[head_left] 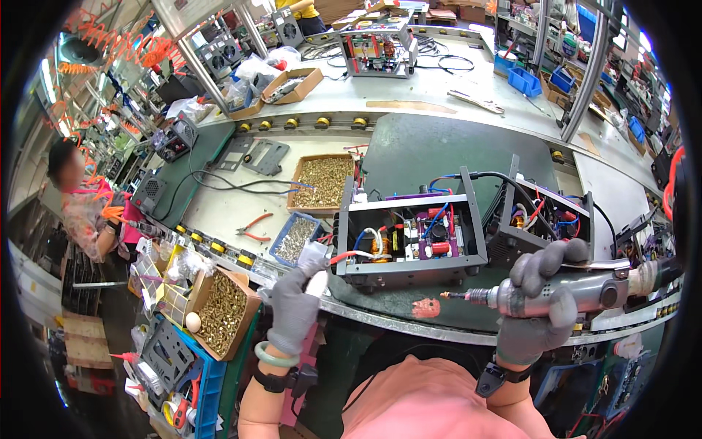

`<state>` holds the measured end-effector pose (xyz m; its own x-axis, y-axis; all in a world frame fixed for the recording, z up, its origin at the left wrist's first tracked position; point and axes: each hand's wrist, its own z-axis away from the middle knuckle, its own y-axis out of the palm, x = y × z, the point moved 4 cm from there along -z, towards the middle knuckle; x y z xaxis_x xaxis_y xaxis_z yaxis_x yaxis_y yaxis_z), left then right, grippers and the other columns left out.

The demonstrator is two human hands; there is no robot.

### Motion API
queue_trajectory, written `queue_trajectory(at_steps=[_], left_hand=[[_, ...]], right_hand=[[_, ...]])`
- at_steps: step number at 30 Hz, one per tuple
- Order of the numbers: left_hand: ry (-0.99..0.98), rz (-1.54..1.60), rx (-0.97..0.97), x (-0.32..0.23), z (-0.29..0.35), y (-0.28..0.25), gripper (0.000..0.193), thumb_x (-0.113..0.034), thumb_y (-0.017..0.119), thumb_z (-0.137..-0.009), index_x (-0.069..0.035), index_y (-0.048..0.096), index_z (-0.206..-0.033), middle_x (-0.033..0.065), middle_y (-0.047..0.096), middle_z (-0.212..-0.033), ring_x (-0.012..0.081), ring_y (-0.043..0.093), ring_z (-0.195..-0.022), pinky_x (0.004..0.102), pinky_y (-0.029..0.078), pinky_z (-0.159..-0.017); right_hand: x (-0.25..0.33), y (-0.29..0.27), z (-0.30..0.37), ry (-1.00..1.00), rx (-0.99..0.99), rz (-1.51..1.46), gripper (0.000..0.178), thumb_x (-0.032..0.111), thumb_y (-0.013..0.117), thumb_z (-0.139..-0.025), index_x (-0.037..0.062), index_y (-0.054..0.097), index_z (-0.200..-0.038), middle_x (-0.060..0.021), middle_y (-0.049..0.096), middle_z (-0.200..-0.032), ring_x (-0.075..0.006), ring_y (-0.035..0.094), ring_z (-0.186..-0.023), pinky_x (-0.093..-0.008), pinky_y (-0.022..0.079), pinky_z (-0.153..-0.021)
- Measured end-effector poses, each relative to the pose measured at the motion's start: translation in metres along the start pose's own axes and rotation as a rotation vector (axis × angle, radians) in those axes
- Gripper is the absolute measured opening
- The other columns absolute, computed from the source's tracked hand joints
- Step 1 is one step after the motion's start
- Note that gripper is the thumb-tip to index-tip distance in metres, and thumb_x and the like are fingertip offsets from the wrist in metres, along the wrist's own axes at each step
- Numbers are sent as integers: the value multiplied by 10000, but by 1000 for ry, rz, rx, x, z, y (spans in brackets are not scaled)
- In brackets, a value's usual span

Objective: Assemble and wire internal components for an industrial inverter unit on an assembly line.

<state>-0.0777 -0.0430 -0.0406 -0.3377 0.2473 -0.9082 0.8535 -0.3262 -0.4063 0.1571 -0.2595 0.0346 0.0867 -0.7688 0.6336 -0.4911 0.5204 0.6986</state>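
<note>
My right hand (pixel 542 311), in a grey work glove, is wrapped round a grey power screwdriver (pixel 563 293). The driver lies level, its bit pointing left in front of an open black metal chassis (pixel 413 274). Inside the chassis are purple circuit boards (pixel 437 233), a copper coil and red, blue and white wires. My left hand (pixel 294 307), also gloved, is raised at the chassis's front left corner, close to a small blue bin of screws (pixel 295 238). Its fingers are drawn together, with a pale thumb tip; what they pinch, if anything, is hidden.
A second open chassis (pixel 541 219) stands right of the first. Brass fasteners fill a cardboard box (pixel 320 183) behind and another box (pixel 223 311) at lower left. Red-handled pliers (pixel 254 228) lie near the blue bin. A person (pixel 84 208) works at far left.
</note>
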Motion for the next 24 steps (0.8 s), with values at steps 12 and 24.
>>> queue_trajectory(at_steps=[12, 24], left_hand=[[159, -196, 670, -50, -63, 107, 213, -216, 688, -896, -87, 752, -1053, 115, 726, -830, 214, 697, -729, 340, 525, -684], [-55, -700, 1068, -79, -91, 87, 215, -240, 698, -805, -41, 748, -868, 118, 712, -744, 235, 685, -691, 349, 526, -663]], right_hand=[[11, -13, 0, -71, 31, 89, 571, 249, 617, -774, 39, 491, -1290, -68, 499, -947, -134, 468, -653, -287, 434, -547], [-22, 6, -20, 61, 60, -4, 541, 166, 609, -794, 69, 489, -1313, -79, 504, -943, -175, 485, -657, -305, 445, -450]])
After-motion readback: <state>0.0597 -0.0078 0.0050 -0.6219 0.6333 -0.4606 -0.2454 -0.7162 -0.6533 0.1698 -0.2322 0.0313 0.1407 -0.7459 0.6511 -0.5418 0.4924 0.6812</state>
